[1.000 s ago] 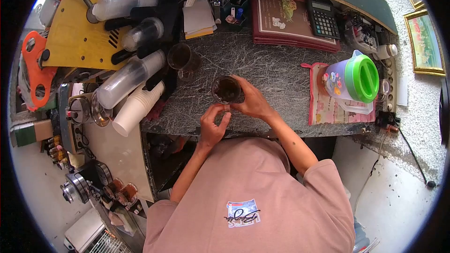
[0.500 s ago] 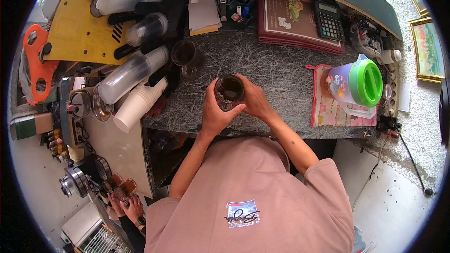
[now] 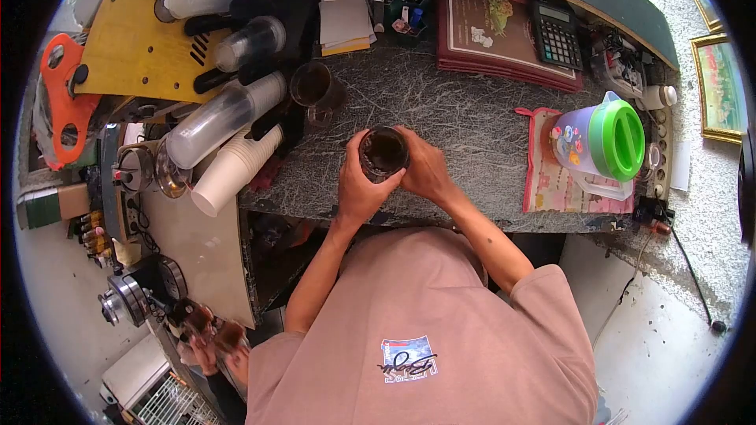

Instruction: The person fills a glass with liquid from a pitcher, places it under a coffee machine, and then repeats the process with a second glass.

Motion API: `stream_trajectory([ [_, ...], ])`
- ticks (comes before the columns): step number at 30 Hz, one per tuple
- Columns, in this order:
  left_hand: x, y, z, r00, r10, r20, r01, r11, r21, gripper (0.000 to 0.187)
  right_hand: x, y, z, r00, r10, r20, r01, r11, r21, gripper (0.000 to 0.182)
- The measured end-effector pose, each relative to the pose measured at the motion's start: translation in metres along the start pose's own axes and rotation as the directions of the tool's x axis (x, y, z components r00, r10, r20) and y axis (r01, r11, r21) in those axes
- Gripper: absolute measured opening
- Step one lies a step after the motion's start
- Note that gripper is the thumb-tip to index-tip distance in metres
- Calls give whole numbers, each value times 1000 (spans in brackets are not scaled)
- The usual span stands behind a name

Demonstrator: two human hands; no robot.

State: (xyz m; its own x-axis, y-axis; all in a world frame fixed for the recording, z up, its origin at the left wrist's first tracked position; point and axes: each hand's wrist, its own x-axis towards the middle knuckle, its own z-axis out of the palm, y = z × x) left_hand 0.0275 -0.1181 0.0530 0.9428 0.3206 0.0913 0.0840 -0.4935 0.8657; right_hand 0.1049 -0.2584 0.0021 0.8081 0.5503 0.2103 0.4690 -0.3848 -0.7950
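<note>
Both my hands are around a glass of dark drink (image 3: 384, 146) above the front part of the dark, scratched counter (image 3: 480, 149). My left hand (image 3: 363, 187) wraps its left side, the thumb lying across the front. From the right, my right hand (image 3: 428, 167) closes on the same glass, its fingers partly hidden behind it. A second glass with dark contents (image 3: 312, 88), which seems to have a handle, stands to the left and farther back on the counter.
Stacked paper cups (image 3: 228, 177) and clear plastic cups (image 3: 220, 122) lie in holders at left. Maroon menus (image 3: 480, 31) carry a calculator (image 3: 556, 35). A green-lidded pitcher (image 3: 622, 140) stands on a cloth (image 3: 542, 181) at right. Lower left, another person's hands (image 3: 206, 356) hold glasses (image 3: 228, 336).
My left thumb has folded from pointing right to lying against the glass, which has barely shifted. The other person's hands and glasses have moved down and right, the glasses now farther apart.
</note>
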Motion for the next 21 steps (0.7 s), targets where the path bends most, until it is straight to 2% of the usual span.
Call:
stream_trajectory([
  [4,-4,-2,-4,999,-22,35,23,999,-30,85,-7,-3,5,999,-4,-43,3,1000,-21,65],
  [9,-12,-10,-12,999,21,24,-20,999,-35,83,-15,-11,12,999,3,-38,-4,1000,-21,66],
  [14,-27,-17,-35,1000,-12,25,14,997,-70,83,-21,-25,33,999,-29,-14,28,1000,-14,67],
  [16,-36,-22,-49,999,-49,16,50,995,-85,83,-23,-35,46,999,13,45,-12,1000,-20,69],
  [18,-47,-27,-67,998,-53,-30,52,998,-44,84,-22,-48,59,997,-18,80,18,1000,-3,70],
  [21,-69,-40,-96,990,-110,-92,102,991,-85,84,-23,-74,84,985,-39,170,36,999,20,72],
])
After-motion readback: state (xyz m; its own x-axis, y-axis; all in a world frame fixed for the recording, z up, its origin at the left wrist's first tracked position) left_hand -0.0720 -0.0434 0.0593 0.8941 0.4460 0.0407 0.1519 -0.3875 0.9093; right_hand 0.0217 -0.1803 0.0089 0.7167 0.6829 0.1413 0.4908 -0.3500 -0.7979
